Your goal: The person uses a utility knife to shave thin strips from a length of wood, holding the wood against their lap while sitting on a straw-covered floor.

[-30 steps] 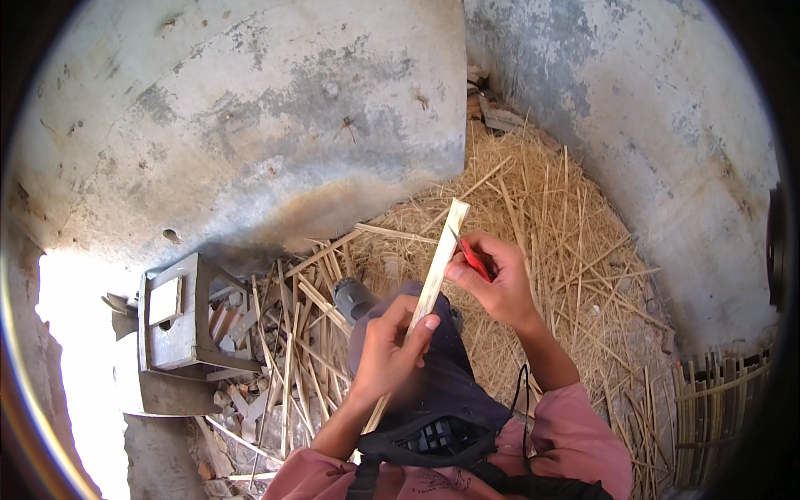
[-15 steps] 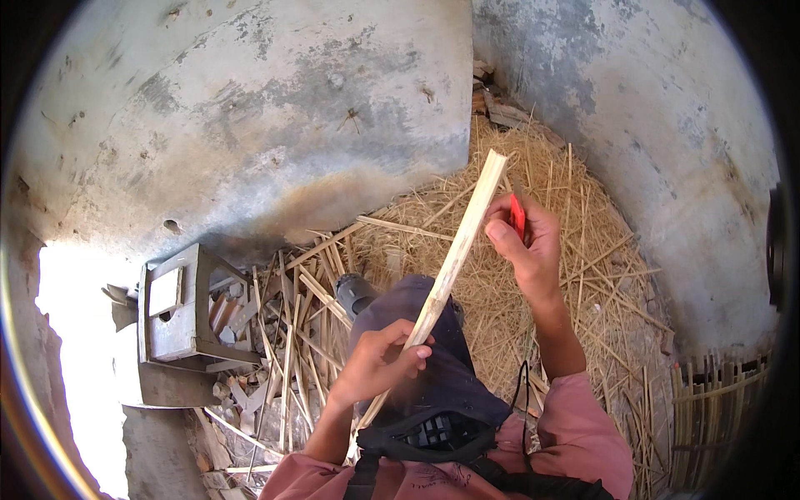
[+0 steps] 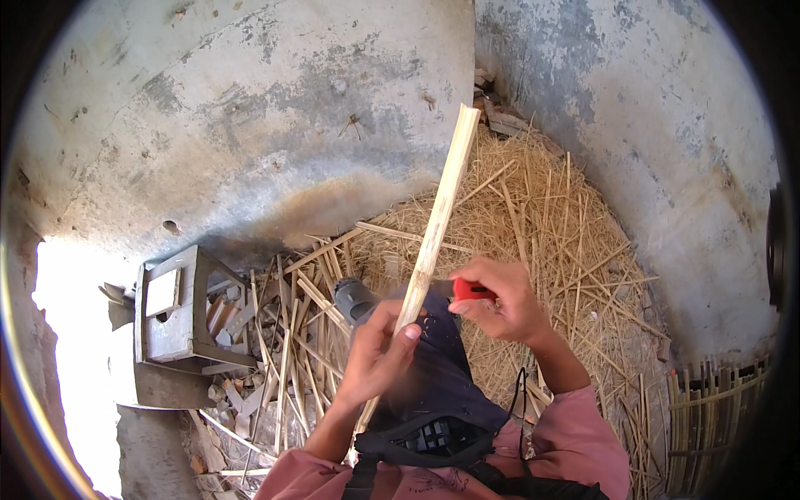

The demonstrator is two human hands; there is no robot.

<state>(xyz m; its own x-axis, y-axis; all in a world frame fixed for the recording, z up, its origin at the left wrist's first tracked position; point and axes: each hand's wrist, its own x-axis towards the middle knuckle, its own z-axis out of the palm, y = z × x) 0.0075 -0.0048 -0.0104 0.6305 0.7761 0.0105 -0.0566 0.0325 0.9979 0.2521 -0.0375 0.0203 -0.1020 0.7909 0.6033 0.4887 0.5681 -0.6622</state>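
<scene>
A long pale split-bamboo strip point(image 3: 446, 196) slants up and away from my lap. My left hand point(image 3: 382, 350) is wrapped round its lower part, thumb lying along it. Its top end stands free against the wall behind. In my right hand point(image 3: 504, 300) is a knife with a red handle point(image 3: 472, 290). The dark blade points left toward the middle of the strip, just above my left hand; whether it touches the strip I cannot tell. The lower end of the strip passes beside my dark trouser leg point(image 3: 437, 350).
Shavings and thin strips point(image 3: 575, 250) cover the floor ahead and to the right. A wooden box point(image 3: 179, 312) stands at the left beside rubble and loose sticks point(image 3: 287, 358). A slatted bamboo piece point(image 3: 717, 417) is at the lower right. Stained walls point(image 3: 275, 100) close in behind.
My right hand with the knife has come down and left, from beside the strip's top to its middle. The strip has tipped more upright and risen, and my left hand has moved slightly up.
</scene>
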